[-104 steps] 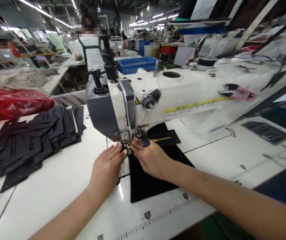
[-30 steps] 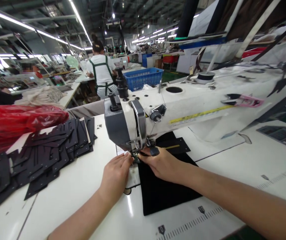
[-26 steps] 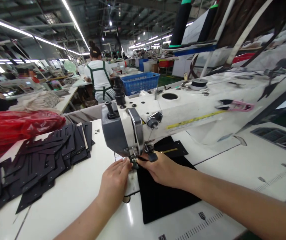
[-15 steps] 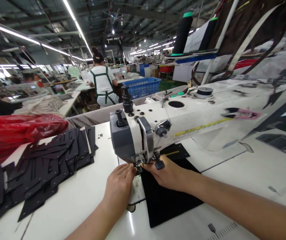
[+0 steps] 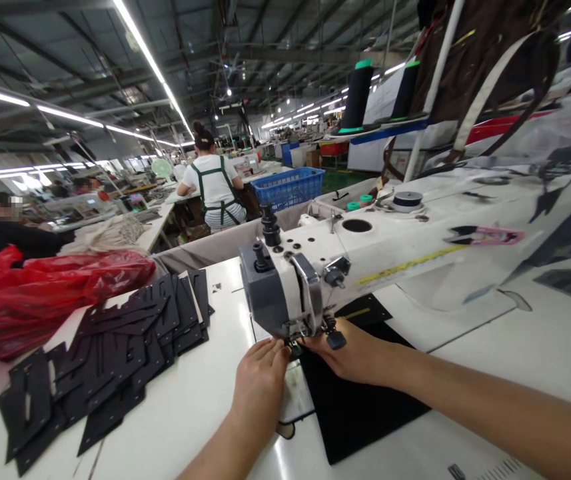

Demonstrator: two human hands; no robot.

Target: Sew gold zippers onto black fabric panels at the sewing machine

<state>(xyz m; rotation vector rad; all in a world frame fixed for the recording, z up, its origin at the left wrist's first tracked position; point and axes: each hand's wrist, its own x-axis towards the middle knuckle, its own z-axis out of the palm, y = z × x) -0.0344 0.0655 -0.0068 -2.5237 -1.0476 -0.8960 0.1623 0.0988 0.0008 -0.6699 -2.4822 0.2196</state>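
A white sewing machine [image 5: 395,260] with a grey head cover stands before me, and a black fabric panel [image 5: 360,407] lies flat on its bed, partly under the arm. My left hand [image 5: 262,380] is left of the presser foot [image 5: 295,350], fingers bent and pressed together at the tips. Whatever lies between those fingertips is too small to make out. Across the needle area, my right hand [image 5: 352,353] rests on the panel and grips its upper left part, thumb pointing at the foot. The machine head hides some of its fingers.
Left on the table lies a heap of black cut pieces [image 5: 135,340] with small holes, beside a red plastic bag [image 5: 55,293]. Pink-handled snips [image 5: 485,235] lie on the machine arm. Thread cones [image 5: 358,97] stand behind. A co-worker [image 5: 212,180] sits ahead near a blue basket [image 5: 288,187].
My view has swung slightly left and up, so the scene sits further right and lower. Both hands keep their places at the presser foot; the panel shows little movement.
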